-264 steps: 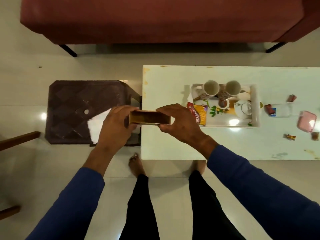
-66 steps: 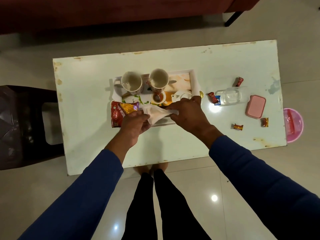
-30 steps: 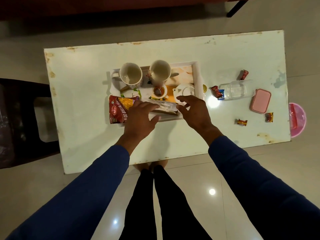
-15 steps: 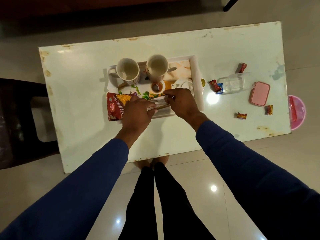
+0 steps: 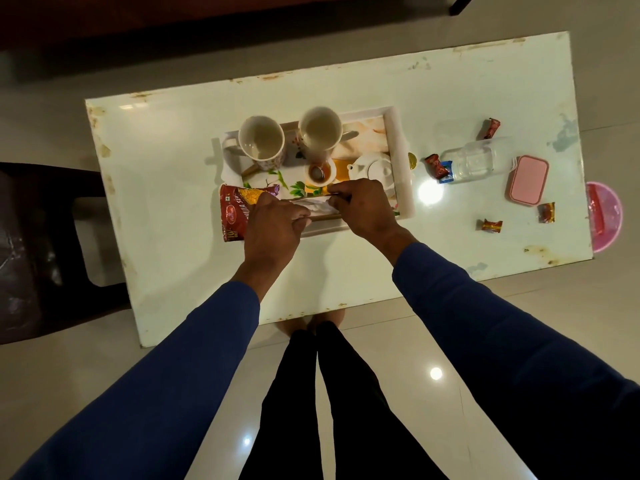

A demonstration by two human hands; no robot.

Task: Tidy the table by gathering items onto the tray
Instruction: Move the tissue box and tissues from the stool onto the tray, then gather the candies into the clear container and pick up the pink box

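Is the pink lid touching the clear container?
Apart. The head view shows a strip of bare table between the pink lid and the clear container.

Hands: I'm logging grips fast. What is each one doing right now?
Left hand: closed on the tissue holder at the tray's near edge.
Right hand: closed on the same tissue holder's other end.

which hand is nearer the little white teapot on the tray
Right. The right hand sits just in front of the teapot, close beneath it in the view. The left hand lies further off, by the red snack packet.
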